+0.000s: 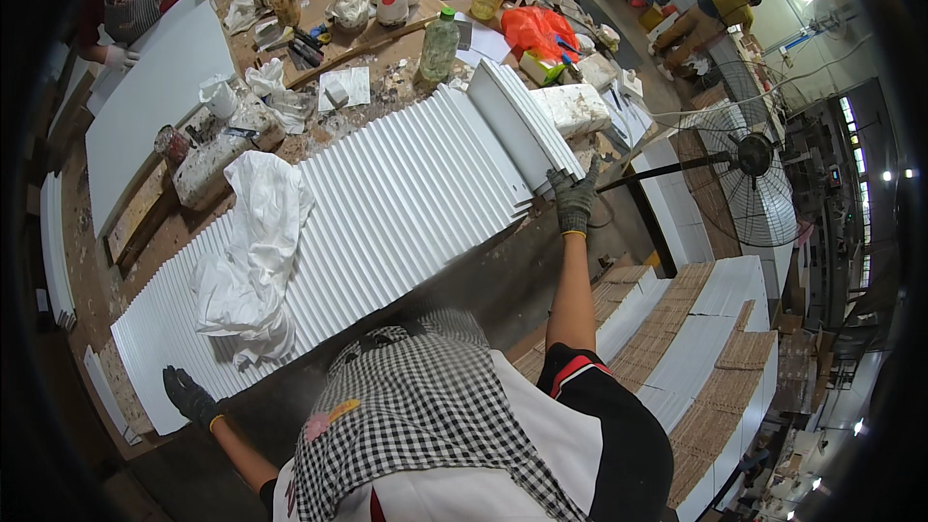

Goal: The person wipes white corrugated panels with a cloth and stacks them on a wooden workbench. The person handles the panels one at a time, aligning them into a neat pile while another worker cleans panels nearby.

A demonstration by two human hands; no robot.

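A long row of white panels (pixel 387 203), overlapped like shingles, slants across the worktable. On its right end a small stack of white boards (pixel 522 126) stands on edge. My right hand (pixel 574 201), in a dark grey glove, touches the near end of that stack with its fingers apart. At the row's near left end my left hand (pixel 190 398), in the same kind of glove, lies against the last panel's edge with its fingers stretched out. A crumpled white cloth (pixel 256 251) covers part of the row.
Behind the row, the worktable (pixel 300 145) carries a green-capped bottle (pixel 440 46), a red plastic bag (pixel 537 32), and jars. A fan (pixel 749 155) stands at right, above stacked panels (pixel 667 348). At far left a gloved person holds a large white board (pixel 155 116); another person (pixel 710 24) bends farther back.
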